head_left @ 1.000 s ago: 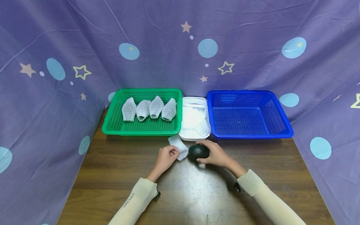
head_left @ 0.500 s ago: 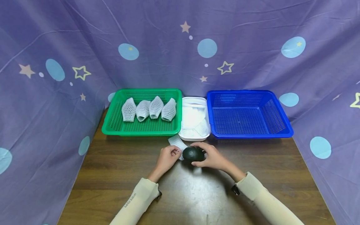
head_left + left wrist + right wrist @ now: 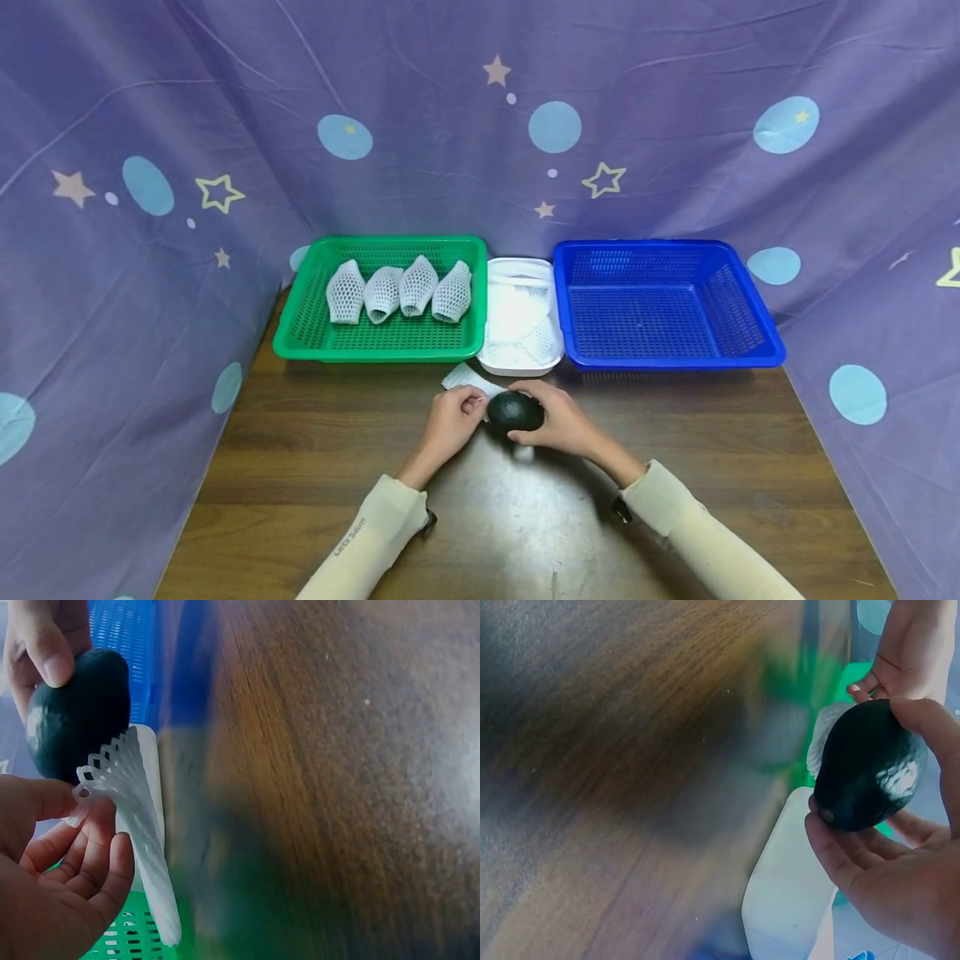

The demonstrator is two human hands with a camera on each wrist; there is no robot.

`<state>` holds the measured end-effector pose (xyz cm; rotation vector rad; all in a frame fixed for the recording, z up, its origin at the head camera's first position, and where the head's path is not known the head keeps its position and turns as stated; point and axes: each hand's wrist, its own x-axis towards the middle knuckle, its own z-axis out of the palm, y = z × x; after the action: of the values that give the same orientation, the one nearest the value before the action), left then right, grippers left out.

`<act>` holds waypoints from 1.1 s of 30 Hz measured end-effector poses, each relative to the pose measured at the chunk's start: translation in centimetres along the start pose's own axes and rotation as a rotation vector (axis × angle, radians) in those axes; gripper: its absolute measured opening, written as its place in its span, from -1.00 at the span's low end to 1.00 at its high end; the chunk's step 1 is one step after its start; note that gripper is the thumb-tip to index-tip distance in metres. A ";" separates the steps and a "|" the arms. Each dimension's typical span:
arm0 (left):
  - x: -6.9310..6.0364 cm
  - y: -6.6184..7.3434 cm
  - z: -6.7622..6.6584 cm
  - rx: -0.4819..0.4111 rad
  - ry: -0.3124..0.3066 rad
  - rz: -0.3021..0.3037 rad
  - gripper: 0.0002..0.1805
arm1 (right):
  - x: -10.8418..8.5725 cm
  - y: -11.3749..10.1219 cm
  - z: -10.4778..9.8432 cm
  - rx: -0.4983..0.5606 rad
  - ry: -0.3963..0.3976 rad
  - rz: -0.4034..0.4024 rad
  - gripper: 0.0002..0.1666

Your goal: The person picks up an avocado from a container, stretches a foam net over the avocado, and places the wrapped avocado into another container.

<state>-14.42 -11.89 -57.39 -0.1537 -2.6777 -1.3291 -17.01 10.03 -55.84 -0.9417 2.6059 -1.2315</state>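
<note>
A dark green avocado (image 3: pixel 514 412) is gripped by my right hand (image 3: pixel 561 421), thumb on one side and fingers on the other, as the right wrist view shows. My left hand (image 3: pixel 452 423) pinches the rim of a white foam net sleeve (image 3: pixel 142 825) between thumb and index finger. In the left wrist view the sleeve's mesh mouth lies against the lower end of the avocado (image 3: pixel 82 712). Whether any of the avocado is inside the sleeve, I cannot tell. The sleeve's far end (image 3: pixel 463 377) points toward the green basket.
The green basket (image 3: pixel 375 354) at back left holds several net-covered pieces (image 3: pixel 345 293). Beside it a white tub (image 3: pixel 521 368) contains more white foam nets (image 3: pixel 517 312). A blue basket (image 3: pixel 667 363) stands at back right. All rest on a wooden table (image 3: pixel 525 533) before a purple curtain.
My right hand has carried the avocado left, up to the sleeve's mouth. My left hand has shifted slightly right, and the sleeve now lies at a flatter angle.
</note>
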 end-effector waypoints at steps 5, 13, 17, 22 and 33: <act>-0.2 0.1 0.0 -0.024 0.012 0.009 -0.95 | -0.1 -0.1 0.1 0.009 0.004 0.044 -0.20; -0.4 0.0 -0.1 -0.068 0.010 0.018 -0.95 | -0.1 0.0 0.3 0.024 -0.012 0.062 -0.06; -0.5 0.0 -0.2 -0.110 0.017 0.012 -0.96 | 0.0 0.0 0.4 0.026 -0.007 0.063 -0.08; -0.6 0.1 -0.2 -0.167 0.040 -0.007 -0.94 | 0.0 -0.2 0.5 0.026 0.014 0.084 -0.14; -0.9 0.4 0.7 -0.145 0.106 0.040 -0.95 | -0.1 -0.7 1.3 -0.081 0.111 0.144 -0.23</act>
<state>-13.53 -11.12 -57.60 -0.1474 -2.4786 -1.4761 -16.10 8.91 -56.20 -0.7011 2.7725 -1.1831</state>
